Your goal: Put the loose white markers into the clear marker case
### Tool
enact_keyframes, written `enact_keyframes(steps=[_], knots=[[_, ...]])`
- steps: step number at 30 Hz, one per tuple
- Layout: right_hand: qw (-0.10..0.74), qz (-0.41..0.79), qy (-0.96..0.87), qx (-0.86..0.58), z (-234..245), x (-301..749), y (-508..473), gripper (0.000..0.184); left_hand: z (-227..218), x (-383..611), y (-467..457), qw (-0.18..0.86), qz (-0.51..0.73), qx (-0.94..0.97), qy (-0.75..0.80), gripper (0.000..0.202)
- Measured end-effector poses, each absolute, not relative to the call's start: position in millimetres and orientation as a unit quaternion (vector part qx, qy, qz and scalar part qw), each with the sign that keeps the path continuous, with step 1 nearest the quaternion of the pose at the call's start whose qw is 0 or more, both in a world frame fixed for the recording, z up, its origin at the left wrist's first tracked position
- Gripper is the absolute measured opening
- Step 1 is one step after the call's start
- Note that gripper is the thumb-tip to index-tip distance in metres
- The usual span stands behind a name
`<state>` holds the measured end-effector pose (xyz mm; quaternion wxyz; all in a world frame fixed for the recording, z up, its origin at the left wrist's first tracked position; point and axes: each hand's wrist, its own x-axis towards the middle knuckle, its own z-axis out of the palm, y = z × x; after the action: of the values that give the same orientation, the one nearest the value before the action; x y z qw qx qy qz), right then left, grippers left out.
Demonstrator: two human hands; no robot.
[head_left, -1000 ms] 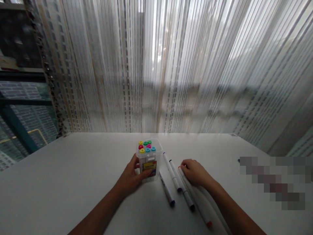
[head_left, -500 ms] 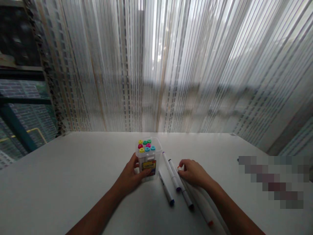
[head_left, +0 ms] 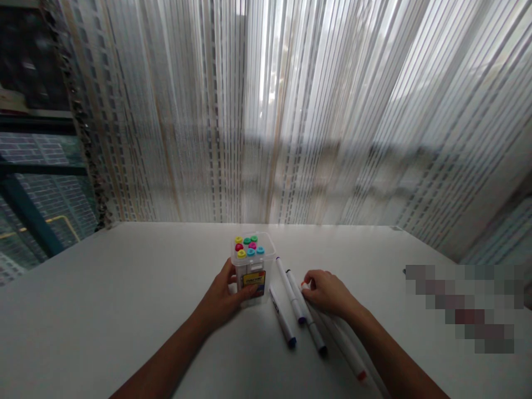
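A person's left hand (head_left: 220,296) grips a clear plastic box (head_left: 266,271) on a white tabletop (head_left: 103,316), its fingers curled around the box's left side and front, next to a yellow label (head_left: 253,285). Yellow, green, red, pink and blue marker caps (head_left: 249,246) stand upright inside the box. The right hand (head_left: 328,293) pinches its fingertips together on the orange-tipped end of a long white marker (head_left: 343,349), whose red far end (head_left: 362,377) points back toward the person. Between the box and that hand lie three slim white markers (head_left: 293,293) with dark blue ends, set at a slant, the right two almost touching. Compared with a moment earlier, the right hand has drawn in from lying over the long marker to a tighter pinch at its tip, and the red end sits slightly further right. Toward the table's right side, a pixelated patch (head_left: 461,307) hides part of the view, with a small dark object (head_left: 404,271) at its edge. Beyond the table hangs a sheer striped curtain (head_left: 266,111), and at far left a dark-framed window (head_left: 41,188) looks out on a brick wall.
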<state>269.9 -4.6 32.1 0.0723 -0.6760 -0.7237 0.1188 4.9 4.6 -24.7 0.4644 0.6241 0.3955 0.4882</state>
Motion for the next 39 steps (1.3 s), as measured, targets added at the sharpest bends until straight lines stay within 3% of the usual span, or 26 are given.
enact_keyframes(steps=[7,11,17,22,39], knots=[[0.071,0.109,-0.728,-0.673,33,268,-6,0.016,-21,5,2,0.461,0.488,0.628,0.395,0.055],[0.128,0.156,-0.736,-0.646,35,273,-3,0.016,-19,5,1,0.456,0.482,0.629,0.405,0.058],[0.268,0.368,-0.719,-0.526,44,282,-4,0.015,-23,6,4,0.456,0.488,0.628,0.399,0.054],[0.352,0.533,-0.642,-0.424,53,285,-9,0.032,-23,6,4,0.452,0.487,0.631,0.400,0.056],[0.376,0.627,-0.612,-0.301,56,284,-13,0.038,-19,6,3,0.449,0.482,0.637,0.400,0.051]])
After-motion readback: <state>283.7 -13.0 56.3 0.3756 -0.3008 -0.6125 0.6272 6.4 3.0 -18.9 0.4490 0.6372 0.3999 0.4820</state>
